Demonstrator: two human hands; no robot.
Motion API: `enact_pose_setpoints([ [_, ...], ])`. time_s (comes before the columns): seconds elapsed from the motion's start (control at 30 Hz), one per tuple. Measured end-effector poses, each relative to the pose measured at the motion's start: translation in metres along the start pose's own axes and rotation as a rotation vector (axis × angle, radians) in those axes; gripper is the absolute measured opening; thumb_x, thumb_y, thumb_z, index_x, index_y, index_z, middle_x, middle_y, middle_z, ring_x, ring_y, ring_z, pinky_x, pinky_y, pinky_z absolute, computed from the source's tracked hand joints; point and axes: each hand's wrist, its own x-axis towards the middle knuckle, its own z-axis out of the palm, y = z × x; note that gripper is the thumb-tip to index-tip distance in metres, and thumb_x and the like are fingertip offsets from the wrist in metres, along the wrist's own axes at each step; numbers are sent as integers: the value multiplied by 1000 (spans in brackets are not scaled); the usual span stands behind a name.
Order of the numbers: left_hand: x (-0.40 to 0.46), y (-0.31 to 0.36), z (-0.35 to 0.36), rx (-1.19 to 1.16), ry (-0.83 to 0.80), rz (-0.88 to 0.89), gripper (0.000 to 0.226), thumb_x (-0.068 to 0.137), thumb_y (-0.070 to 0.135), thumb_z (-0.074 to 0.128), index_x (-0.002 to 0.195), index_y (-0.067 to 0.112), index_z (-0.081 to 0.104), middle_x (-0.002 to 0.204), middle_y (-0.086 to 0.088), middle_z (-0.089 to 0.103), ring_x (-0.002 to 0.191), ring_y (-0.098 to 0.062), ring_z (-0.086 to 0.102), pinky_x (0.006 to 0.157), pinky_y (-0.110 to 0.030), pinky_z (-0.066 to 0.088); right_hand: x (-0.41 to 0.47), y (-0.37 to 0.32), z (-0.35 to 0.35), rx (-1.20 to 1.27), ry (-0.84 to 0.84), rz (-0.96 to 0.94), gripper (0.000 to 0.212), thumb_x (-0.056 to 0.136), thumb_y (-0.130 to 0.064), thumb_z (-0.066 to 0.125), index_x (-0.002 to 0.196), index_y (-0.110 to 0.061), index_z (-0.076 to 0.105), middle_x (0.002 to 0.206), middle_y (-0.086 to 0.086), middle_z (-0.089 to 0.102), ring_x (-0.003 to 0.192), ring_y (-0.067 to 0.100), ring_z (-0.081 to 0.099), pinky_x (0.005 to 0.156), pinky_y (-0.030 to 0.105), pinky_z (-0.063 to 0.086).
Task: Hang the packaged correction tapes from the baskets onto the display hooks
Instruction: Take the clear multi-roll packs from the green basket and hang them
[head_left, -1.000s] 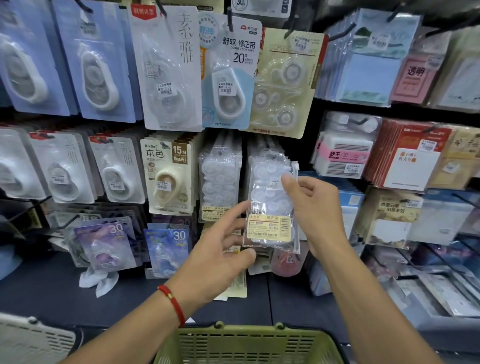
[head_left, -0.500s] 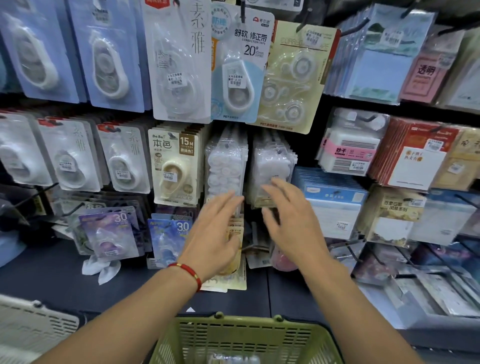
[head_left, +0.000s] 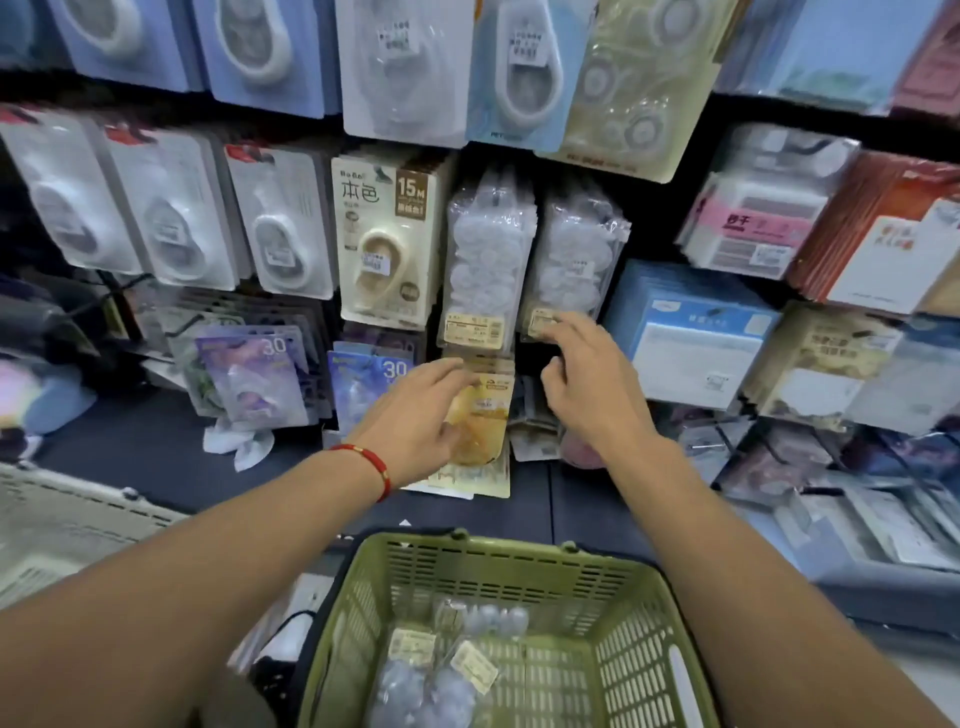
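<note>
Tape packs (head_left: 441, 670) in green basket (head_left: 628, 670)

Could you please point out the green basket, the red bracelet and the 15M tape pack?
Green basket (head_left: 470, 561): head view, back rim.
Red bracelet (head_left: 375, 461): head view, band on the left wrist.
15M tape pack (head_left: 387, 239): head view, card front.

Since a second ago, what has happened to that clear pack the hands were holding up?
The right hand no longer holds the clear pack; it now hangs on its hook beside the neighbouring stack. Both hands have let go and dropped lower, the left hand empty in front of the yellow packs. The green basket with more packs stays below.
</note>
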Motion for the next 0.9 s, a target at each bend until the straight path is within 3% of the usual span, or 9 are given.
enact_pose_setpoints([
  [0.1, -38, -18, 13, 141, -205, 45, 52, 90, 6, 57, 140, 18, 59, 144, -4, 56, 134, -29, 51, 107, -44, 46, -31, -8, 17, -75, -288, -146, 24, 100, -19, 50, 119, -16, 64, 114, 8, 70, 105, 34, 65, 79, 44, 53],
  [0.2, -86, -43, 38, 290, -385, 32, 54, 89, 12, 57, 142, 21, 59, 145, -1, 55, 134, -27, 50, 103, -46, 48, -77, -7, 57, -256, -816, -276, 27, 101, -24, 48, 124, -21, 62, 111, 11, 70, 100, 36, 67, 71, 39, 48],
  [0.3, -136, -64, 75, 327, -487, -86, 66, 90, 16, 57, 155, 23, 45, 164, -3, 34, 151, -26, 31, 111, -43, 42, -134, 2, 114, -331, -1156, -243, 30, 100, -23, 53, 126, -16, 65, 123, 16, 67, 110, 37, 66, 76, 37, 48],
  [0.37, -172, -70, 106, 314, -501, -208, 75, 90, 26, 61, 160, 29, 36, 175, -4, 7, 161, -27, 10, 122, -44, 33, -172, 10, 156, -270, -1275, -89, 35, 99, -25, 57, 131, -13, 64, 136, 18, 63, 121, 37, 63, 92, 39, 54],
  [0.43, -200, -71, 133, 307, -487, -279, 81, 87, 35, 66, 161, 31, 34, 176, -3, -9, 162, -32, -3, 126, -49, 28, -209, 15, 193, -155, -1306, 135, 38, 101, -28, 58, 134, -10, 60, 147, 20, 56, 129, 36, 59, 101, 39, 52],
  [0.6, -210, -72, 147, 207, -353, -300, 77, 78, 25, 77, 151, 24, 52, 176, -2, 11, 161, -37, 10, 123, -54, 33, -279, 8, 256, 84, -1189, 545, 79, 102, -40, 61, 164, -13, 21, 171, 15, 23, 154, 37, 29, 123, 44, 33],
  [0.67, -209, -73, 148, 229, -362, -308, 78, 79, 24, 78, 152, 24, 51, 175, -3, 12, 160, -38, 10, 124, -54, 30, -288, -3, 270, 101, -1110, 605, 88, 97, -56, 64, 164, -16, 21, 170, 16, 22, 155, 43, 21, 124, 47, 27],
  [0.8, -211, -71, 149, 258, -348, -291, 75, 80, 24, 79, 150, 23, 53, 175, -4, 16, 160, -39, 12, 121, -55, 34, -284, -37, 293, 241, -955, 730, 96, 84, -69, 71, 156, -18, 32, 157, 14, 36, 146, 38, 28, 117, 49, 35],
  [0.9, -210, -73, 150, 303, -360, -271, 73, 83, 27, 75, 152, 25, 50, 175, -3, 11, 160, -38, 10, 127, -46, 15, -281, -63, 309, 261, -957, 775, 99, 83, -67, 74, 153, -14, 30, 157, 14, 34, 145, 37, 30, 111, 51, 38],
])
